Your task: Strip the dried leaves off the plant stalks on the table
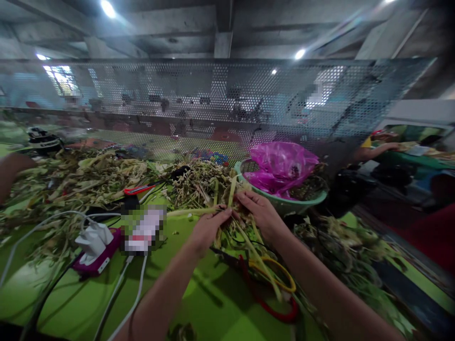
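Observation:
My left hand (pixel 210 228) is closed in a pinch on pale green plant strips (pixel 250 244) over the middle of the green table (pixel 202 293). Close beside it, my right hand (pixel 261 213) pinches the same strips, its fingertips nearly touching the left ones. Some strips stick up between the hands, one reaches left, and others hang down to the right. Below my right hand lie scissors (pixel 291 310) with red and yellow handles, partly covered by strips. The exact point of grip is small and blurred.
A green basket (pixel 302 206) holds a pink plastic bag (pixel 282 166). Dried leaves (pixel 88 175) are heaped at left. A red cutter (pixel 140 189), a purple power strip (pixel 95 255) and white cables lie nearby. A perforated metal screen (pixel 199 104) stands behind. Other people's arms show at both sides.

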